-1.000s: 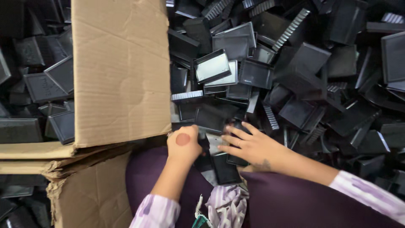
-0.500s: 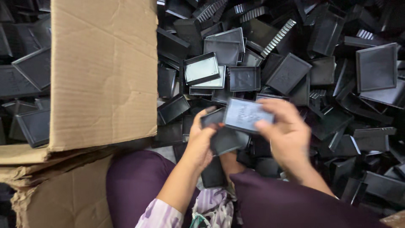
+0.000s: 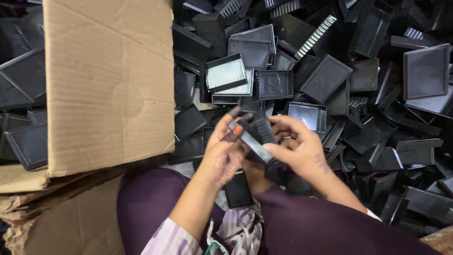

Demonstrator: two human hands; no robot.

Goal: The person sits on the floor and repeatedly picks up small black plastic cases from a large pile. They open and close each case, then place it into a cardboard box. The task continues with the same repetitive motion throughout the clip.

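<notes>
Both hands hold a small black plastic casing (image 3: 255,134) just above my lap, turned edge-on toward the camera. My left hand (image 3: 224,153) grips its left end, thumb up near the top. My right hand (image 3: 295,146) pinches its right side with curled fingers. Behind the hands lies a large heap of black plastic casings (image 3: 330,80), rectangular tray-like shells and ribbed pieces piled loosely. One shell with a pale inner face (image 3: 226,73) lies near the top of the heap.
A brown cardboard box flap (image 3: 108,85) lies over the pile at the left, with the box wall (image 3: 71,222) below it. My legs in dark purple cloth (image 3: 306,226) fill the bottom. More black casings (image 3: 23,89) lie left of the flap.
The hands went from reaching into the pile to lifting one casing. Since half a second ago the casing has turned from flat-faced to edge-on, and both hands have closed in on it.
</notes>
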